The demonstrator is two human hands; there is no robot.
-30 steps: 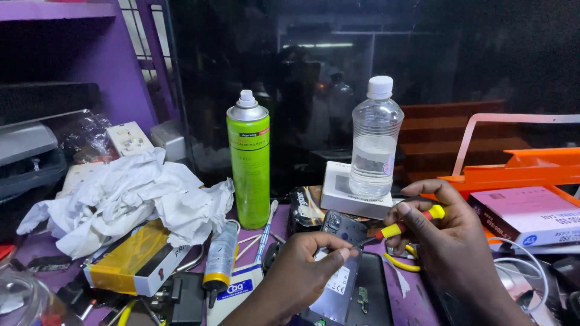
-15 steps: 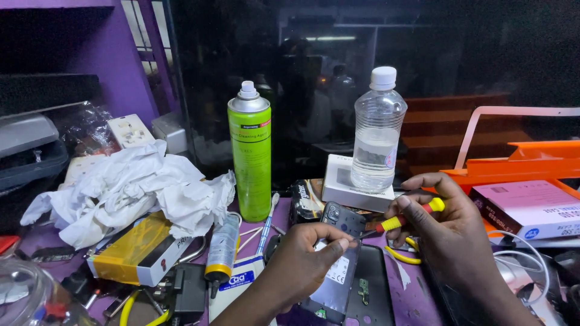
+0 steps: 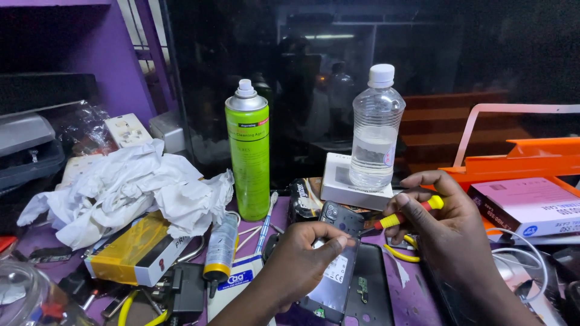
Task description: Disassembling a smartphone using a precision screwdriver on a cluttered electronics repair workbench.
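My left hand point(image 3: 302, 261) holds an opened phone point(image 3: 336, 259) with its back cover off, thumb and fingers clamped on its upper edge. In my right hand point(image 3: 450, 232) is a small screwdriver point(image 3: 403, 215) with a yellow and red handle. Its tip points at the phone's top corner near the camera. A black phone back panel point(image 3: 368, 290) lies on the purple table just under the phone.
A green spray can point(image 3: 248, 151) and a clear plastic bottle point(image 3: 376, 130) on a white box point(image 3: 347, 187) stand behind. Crumpled white cloth point(image 3: 130, 187) and a yellow box point(image 3: 136, 250) lie left. An orange tray point(image 3: 525, 160) and a boxed item point(image 3: 528, 205) sit right.
The view has shifted slightly. My hands stay on the phone and screwdriver, with the left fingers moving a little further along the phone's top edge.
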